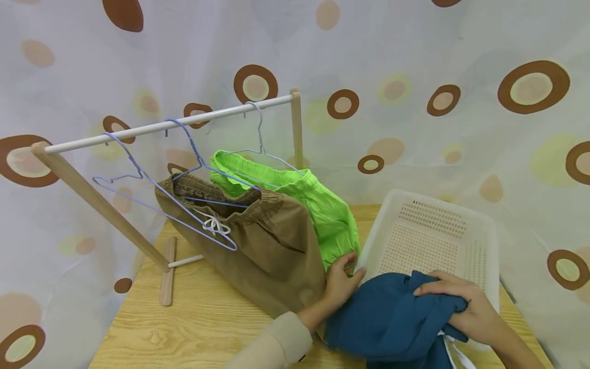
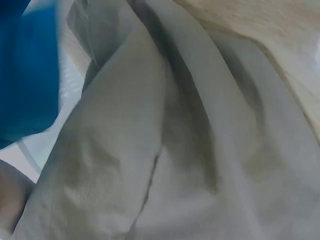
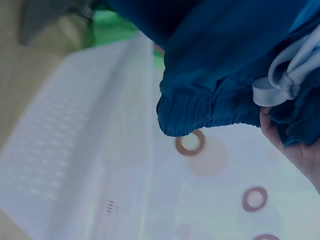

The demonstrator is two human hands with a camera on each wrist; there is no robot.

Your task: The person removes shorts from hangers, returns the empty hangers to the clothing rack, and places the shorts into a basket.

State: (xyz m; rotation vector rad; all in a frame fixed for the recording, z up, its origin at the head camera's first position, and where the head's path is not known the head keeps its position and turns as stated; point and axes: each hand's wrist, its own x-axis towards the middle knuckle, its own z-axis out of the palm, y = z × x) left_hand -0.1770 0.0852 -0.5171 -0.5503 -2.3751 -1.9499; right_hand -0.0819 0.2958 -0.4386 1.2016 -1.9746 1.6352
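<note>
My right hand (image 1: 477, 310) grips a bunched pair of dark blue pants (image 1: 392, 312) near the waistband, over the front of the white basket. In the right wrist view, the blue pants' gathered elastic waistband and pale drawstring (image 3: 280, 87) show beside the fingers. My left hand (image 1: 341, 282), thumb and fingers spread apart, is between brown pants (image 1: 276, 241) and the basket, beside the hem of bright green pants (image 1: 327, 210). The brown pants fill most of the left wrist view. Both the brown and green pants hang on wire hangers.
A small wood-framed rack with a white rail (image 1: 147, 128) stands on the wooden table (image 1: 138, 328). Nearest on the rail is a bare wire hanger (image 1: 170, 215), overlapping the brown pants. The perforated white basket (image 1: 484, 241) sits at the right, against a dotted backdrop.
</note>
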